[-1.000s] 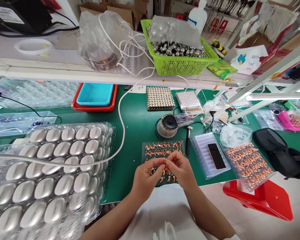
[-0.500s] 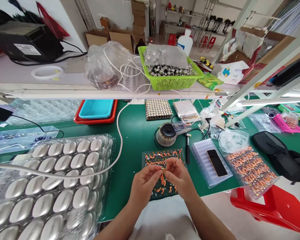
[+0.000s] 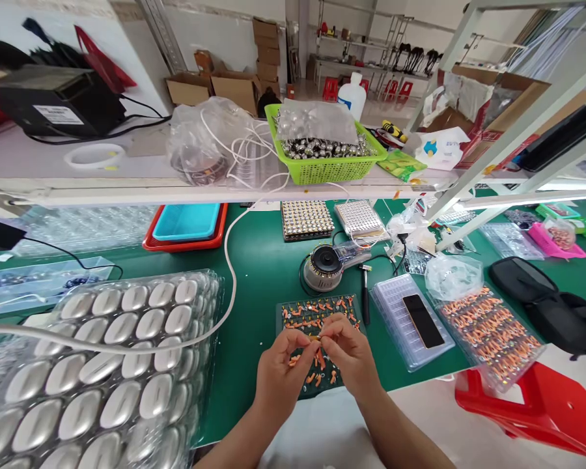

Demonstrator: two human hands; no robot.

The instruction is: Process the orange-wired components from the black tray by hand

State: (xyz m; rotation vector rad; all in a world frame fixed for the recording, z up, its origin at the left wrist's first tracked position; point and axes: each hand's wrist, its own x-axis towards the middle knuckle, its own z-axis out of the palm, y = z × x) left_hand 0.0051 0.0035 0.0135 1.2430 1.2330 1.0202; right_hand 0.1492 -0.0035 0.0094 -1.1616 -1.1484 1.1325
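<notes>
My left hand and my right hand meet fingertip to fingertip, both pinched closed. Between them is a small orange part with a yellowish bit, mostly covered by the fingers, so its exact kind cannot be made out. Directly below lies a dark tray bearing rows of small orange curled parts. Beyond the tray stands a round grey device with a black top. A small hammer rests just right of the tray.
Stacked clear trays of silvery oval cases fill the left. A white cable crosses above them. On the right are a phone on clear plastic trays, another orange-part tray and a black case. A shelf edge spans the back.
My fingertips have shifted slightly, and the small orange part between them now lies more level. The camera view has tilted a little; the surroundings look otherwise the same.
</notes>
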